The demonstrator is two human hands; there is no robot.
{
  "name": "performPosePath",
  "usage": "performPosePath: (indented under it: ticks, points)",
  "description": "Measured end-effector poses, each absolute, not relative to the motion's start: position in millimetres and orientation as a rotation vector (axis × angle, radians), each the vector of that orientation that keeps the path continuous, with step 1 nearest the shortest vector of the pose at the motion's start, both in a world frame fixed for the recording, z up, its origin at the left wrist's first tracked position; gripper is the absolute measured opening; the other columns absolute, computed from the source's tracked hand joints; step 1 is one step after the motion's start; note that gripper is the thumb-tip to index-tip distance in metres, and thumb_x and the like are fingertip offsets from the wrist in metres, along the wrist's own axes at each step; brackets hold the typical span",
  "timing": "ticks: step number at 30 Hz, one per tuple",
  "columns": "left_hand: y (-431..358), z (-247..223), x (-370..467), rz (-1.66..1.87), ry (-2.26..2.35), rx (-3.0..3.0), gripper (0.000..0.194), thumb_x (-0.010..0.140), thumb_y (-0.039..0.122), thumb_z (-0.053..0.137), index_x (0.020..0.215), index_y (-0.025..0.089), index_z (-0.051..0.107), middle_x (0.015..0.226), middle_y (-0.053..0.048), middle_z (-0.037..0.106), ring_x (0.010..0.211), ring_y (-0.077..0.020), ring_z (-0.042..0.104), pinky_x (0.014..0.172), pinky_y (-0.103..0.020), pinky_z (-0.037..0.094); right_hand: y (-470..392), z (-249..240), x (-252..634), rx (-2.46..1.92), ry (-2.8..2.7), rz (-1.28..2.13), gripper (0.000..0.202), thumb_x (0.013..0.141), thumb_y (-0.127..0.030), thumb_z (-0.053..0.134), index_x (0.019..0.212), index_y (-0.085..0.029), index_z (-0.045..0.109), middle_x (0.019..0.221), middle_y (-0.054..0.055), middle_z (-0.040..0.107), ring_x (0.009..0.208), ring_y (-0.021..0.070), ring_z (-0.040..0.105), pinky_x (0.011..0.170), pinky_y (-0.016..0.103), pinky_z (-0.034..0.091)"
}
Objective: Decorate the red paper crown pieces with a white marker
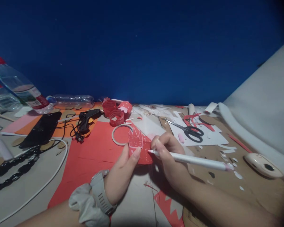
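Observation:
My left hand (126, 165), with a grey watch on the wrist, pinches the left side of a small red paper piece (145, 151). White pen lines on the piece outline a pointed, crown-like shape with small marks inside. Between the thumb and fingers of my right hand (169, 154) is a white marker pen (198, 161), its tip touching or very close to the paper. That hand's fingers also rest at the paper's right edge. Just behind the piece lies a roll of tape (119, 135), partly covered by it, on a large red sheet (92, 142).
Black-handled scissors (189, 130) lie on white paper at right. A black glue gun (86, 121) with its cord sits at left, near a tilted plastic bottle (26, 88). Red rings (116, 117) stand at the back. Paper scraps, a white cable (47, 183) and a cream device (262, 165) surround the hands.

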State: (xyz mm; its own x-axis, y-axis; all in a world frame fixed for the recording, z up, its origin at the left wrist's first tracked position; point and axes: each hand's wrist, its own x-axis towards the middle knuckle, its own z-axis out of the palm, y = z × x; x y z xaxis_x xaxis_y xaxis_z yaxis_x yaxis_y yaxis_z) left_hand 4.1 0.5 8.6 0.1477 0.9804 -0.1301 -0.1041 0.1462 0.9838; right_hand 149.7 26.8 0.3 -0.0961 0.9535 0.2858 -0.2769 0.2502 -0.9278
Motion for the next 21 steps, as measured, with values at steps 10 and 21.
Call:
performPosePath:
  ticks: [10, 21]
  points:
    - [-0.1, 5.3, 1.7, 1.013, 1.174, 1.164, 0.053, 0.094, 0.059, 0.045, 0.129, 0.020, 0.053, 0.138, -0.008, 0.058, 0.132, -0.0258, 0.048, 0.118, -0.040, 0.027, 28.9, -1.7, 152.8, -0.801, -1.327, 1.184, 0.028, 0.097, -0.033, 0.055, 0.073, -0.021, 0.047, 0.067, -0.005, 0.045, 0.060, 0.0115, 0.038, 0.057, 0.025, 0.031]
    - [-0.6, 6.8, 1.6, 1.025, 1.131, 1.163, 0.050, 0.095, 0.056, 0.043, 0.126, 0.019, 0.055, 0.141, -0.007, 0.057, 0.131, -0.0245, 0.048, 0.118, -0.038, 0.029, 30.2, -0.5, 154.3, -0.813, -1.302, 1.266, 0.033, 0.095, -0.037, 0.057, 0.069, -0.021, 0.045, 0.062, -0.005, 0.043, 0.053, 0.0105, 0.034, 0.051, 0.025, 0.028]
